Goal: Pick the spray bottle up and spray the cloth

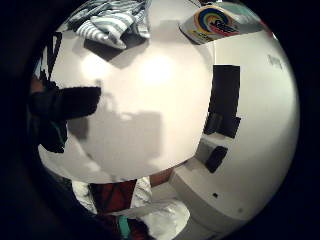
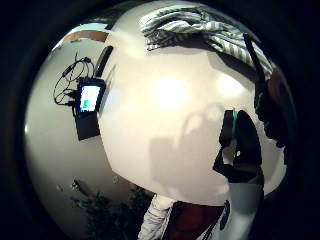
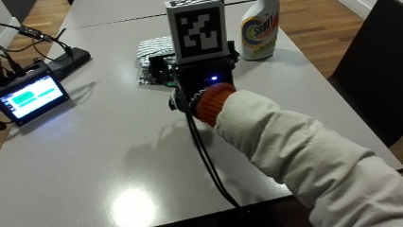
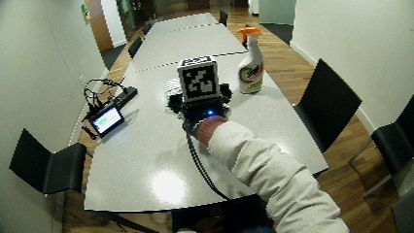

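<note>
Outside view: gloved right hand (image 3: 189, 90) hovers above the table (image 3: 113, 156), short of the spray bottle (image 3: 259, 29).
Fingers straight, nothing held; striped cloth (image 3: 151, 49) lies left of the bottle, probably laid flat for spraying.

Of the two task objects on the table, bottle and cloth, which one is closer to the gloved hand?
The striped cloth: it lies just beyond the gloved right hand, while the spray bottle stands farther off, near the table's edge.

Glossy table (image 3: 94, 156) (smooth), striped cloth (image 3: 151, 47) — woven
</note>
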A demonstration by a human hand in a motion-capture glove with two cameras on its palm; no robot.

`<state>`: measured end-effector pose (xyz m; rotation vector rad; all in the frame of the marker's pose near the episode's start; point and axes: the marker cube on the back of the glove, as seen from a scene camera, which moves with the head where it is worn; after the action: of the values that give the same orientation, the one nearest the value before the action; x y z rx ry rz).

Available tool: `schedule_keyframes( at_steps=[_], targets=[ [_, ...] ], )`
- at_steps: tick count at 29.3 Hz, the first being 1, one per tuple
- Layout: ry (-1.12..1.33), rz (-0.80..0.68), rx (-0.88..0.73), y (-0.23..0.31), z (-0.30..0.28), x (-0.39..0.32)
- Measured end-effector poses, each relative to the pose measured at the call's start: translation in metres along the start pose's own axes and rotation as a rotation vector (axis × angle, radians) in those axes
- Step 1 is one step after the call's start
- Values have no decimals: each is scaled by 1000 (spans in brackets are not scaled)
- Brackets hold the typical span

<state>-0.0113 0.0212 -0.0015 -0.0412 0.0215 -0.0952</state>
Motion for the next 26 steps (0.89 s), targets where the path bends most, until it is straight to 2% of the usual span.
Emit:
schedule_keyframes(
  at_steps=[4, 10, 14, 16, 18, 21, 24, 26],
  targets=[
    [-86, -74, 55, 25, -5, 24],
    [-341, -131, 161, 43, -9, 71],
    [-811, -243, 264, 47, -7, 120],
    [-1046, -247, 329, 48, -2, 148],
    [-1251, -203, 411, 48, 8, 183],
    [-1450, -39, 587, 49, 32, 244],
    [-1433, 164, 720, 47, 63, 302],
    [-1369, 269, 733, 50, 85, 336]
  ],
)
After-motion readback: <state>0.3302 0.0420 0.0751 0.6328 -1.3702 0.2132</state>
